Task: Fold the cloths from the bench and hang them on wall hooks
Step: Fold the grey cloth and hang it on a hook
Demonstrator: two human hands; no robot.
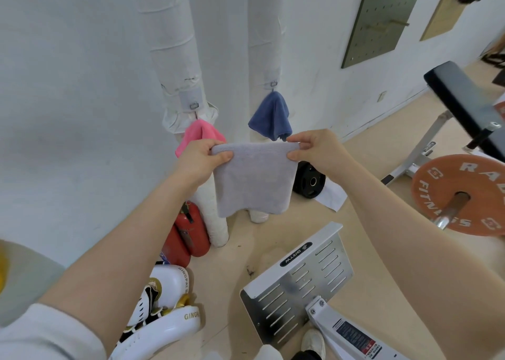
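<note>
A folded grey cloth point(252, 180) hangs flat in front of me, held by its two top corners. My left hand point(200, 161) pinches the left corner and my right hand point(317, 153) pinches the right one. Behind it a pink cloth point(195, 135) hangs from a hook point(194, 105) on the left white wrapped pipe. A blue cloth point(272, 118) hangs from a hook point(274, 84) on the right pipe. The black padded bench point(461, 94) stands at the far right.
Two red fire extinguishers point(188, 234) stand at the wall below the cloth. White boxing pads point(164, 310) lie bottom left. A metal footplate point(297, 283), an orange weight plate point(461, 193) on a bar, a black plate point(310, 180) and a pegboard point(382, 18) are near.
</note>
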